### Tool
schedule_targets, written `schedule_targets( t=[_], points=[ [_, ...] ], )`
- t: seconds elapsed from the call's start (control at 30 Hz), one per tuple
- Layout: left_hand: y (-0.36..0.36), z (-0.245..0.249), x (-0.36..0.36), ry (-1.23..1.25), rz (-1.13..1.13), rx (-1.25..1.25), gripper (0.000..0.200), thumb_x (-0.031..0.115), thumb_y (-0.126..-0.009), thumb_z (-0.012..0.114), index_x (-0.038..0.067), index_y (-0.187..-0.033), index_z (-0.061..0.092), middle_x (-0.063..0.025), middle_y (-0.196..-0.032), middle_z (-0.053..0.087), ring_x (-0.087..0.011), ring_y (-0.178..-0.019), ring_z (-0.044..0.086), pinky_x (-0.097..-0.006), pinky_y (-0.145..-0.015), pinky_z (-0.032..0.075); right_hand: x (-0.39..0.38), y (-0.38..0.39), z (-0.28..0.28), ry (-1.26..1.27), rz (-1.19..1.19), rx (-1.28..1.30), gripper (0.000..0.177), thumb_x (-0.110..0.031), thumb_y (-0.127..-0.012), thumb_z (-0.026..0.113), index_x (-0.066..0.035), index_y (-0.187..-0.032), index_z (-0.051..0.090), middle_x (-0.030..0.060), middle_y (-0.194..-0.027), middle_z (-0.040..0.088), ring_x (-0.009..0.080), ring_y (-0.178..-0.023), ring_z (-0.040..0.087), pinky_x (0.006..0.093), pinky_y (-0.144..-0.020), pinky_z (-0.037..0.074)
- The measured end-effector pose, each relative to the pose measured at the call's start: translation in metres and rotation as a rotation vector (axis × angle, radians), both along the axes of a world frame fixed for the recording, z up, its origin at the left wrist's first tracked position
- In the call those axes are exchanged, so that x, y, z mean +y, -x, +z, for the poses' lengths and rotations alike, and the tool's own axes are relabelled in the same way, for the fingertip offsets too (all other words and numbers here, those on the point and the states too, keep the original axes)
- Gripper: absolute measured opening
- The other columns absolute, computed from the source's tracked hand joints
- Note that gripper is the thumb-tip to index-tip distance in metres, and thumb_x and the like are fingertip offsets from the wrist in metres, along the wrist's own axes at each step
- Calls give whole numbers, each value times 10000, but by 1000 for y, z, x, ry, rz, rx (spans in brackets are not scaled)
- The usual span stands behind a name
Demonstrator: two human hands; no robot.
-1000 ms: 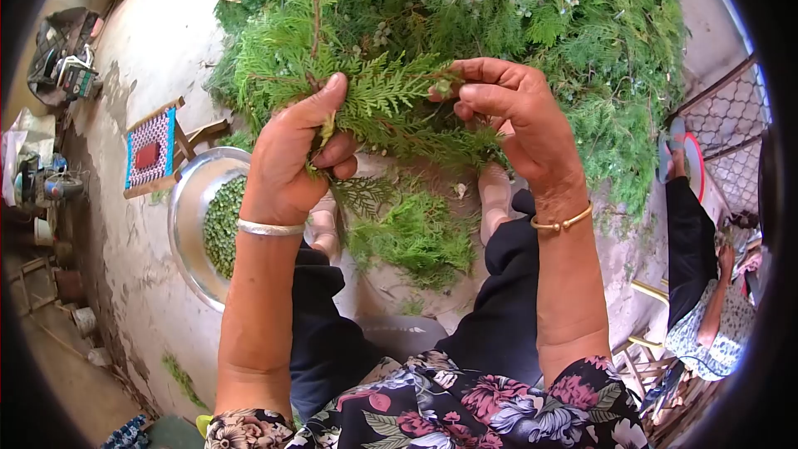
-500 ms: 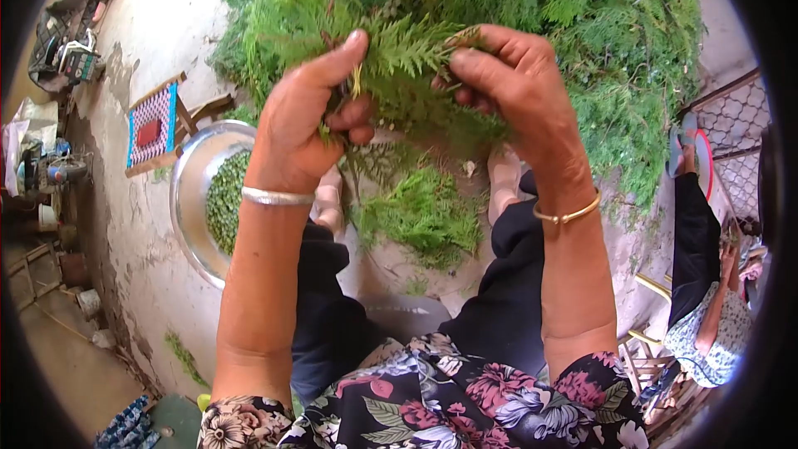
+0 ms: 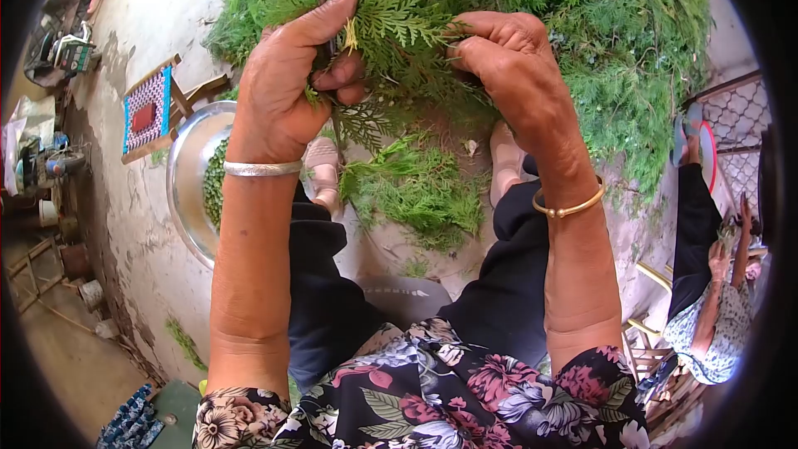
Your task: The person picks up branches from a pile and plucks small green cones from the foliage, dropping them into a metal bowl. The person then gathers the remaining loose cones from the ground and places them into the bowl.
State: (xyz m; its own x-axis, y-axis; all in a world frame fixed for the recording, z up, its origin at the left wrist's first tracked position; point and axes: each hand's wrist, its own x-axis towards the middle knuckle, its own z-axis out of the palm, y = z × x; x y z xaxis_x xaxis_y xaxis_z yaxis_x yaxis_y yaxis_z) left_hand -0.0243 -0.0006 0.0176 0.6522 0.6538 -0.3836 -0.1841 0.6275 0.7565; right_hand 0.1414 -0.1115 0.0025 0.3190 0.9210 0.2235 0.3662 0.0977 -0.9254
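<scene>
2 hands hold 1 leafy sprig

The person's left hand (image 3: pixel 287 87) is closed around the base of a leafy sprig (image 3: pixel 399 18), thumb pressed along it. The right hand (image 3: pixel 514 66) pinches the sprig's outer tips, its fingertips partly hidden. The foliage spans the gap between both hands, in front of a large green heap (image 3: pixel 640 50).
</scene>
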Motion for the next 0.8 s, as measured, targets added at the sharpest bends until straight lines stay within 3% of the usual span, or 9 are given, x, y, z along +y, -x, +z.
schedule_targets(
  t=[0.13,0.2,0.3,0.33,0.4,0.57,0.63,0.7,0.8],
  points=[
    [0,2,-2,-50,6,26,243,232,-844,669,104,-741,490,9,-574,389,-105,-455,367,-275,-438,321,1,-2,-7,-131,29,-30,163,-56,-737,427,39,-645,523,-32,-497,360,57,-481,311,263,-445,290],
    [2,4,-1,-45,23,-14,233,233,-850,662,101,-753,496,9,-569,395,-103,-458,371,-274,-438,321,-6,-4,-7,1,22,91,240,-72,-753,418,38,-762,631,-25,-497,431,57,-476,341,244,-436,297],
    [7,3,6,-46,36,-101,210,248,-868,638,107,-782,509,8,-557,405,-95,-459,365,-268,-446,314,-8,-3,-1,101,-16,220,314,-72,-756,425,22,-925,673,2,-561,522,49,-498,408,215,-429,317],
    [10,2,11,-50,28,-146,199,263,-880,622,114,-800,517,8,-550,409,-89,-458,355,-264,-455,307,-9,-1,-1,100,-16,219,314,-72,-756,425,22,-925,673,2,-561,522,49,-498,408,215,-429,317],
    [18,1,21,-56,0,-258,188,278,-889,604,123,-820,524,9,-543,415,-83,-456,342,-259,-467,297,-10,6,1,261,-348,684,267,-74,-771,463,25,-916,664,35,-651,578,56,-523,457,199,-421,335],
    [36,9,38,-18,68,-599,174,297,-917,549,131,-863,540,11,-504,342,-80,-462,286,-252,-499,282,-20,22,-11,370,-269,880,151,-86,-814,552,41,-831,634,70,-694,590,73,-527,461,182,-406,332],
    [44,10,46,-47,60,-646,199,295,-929,521,115,-846,529,3,-520,311,-93,-465,279,-258,-493,293,-23,28,-19,588,-223,917,150,-90,-833,560,41,-850,631,69,-670,576,73,-523,453,184,-396,325],
    [50,6,49,-32,165,-819,223,298,-940,493,96,-846,506,-11,-544,323,-100,-461,293,-257,-485,305,-24,36,-28,606,-221,969,151,-113,-841,578,32,-821,616,68,-663,570,74,-514,443,186,-393,320],
    [52,2,54,70,128,-946,291,286,-951,470,44,-791,480,-21,-551,326,-112,-457,302,-257,-476,314,-23,41,-37,589,-172,1136,191,-161,-851,615,7,-768,580,64,-650,556,76,-498,423,191,-386,306]
  ],
)
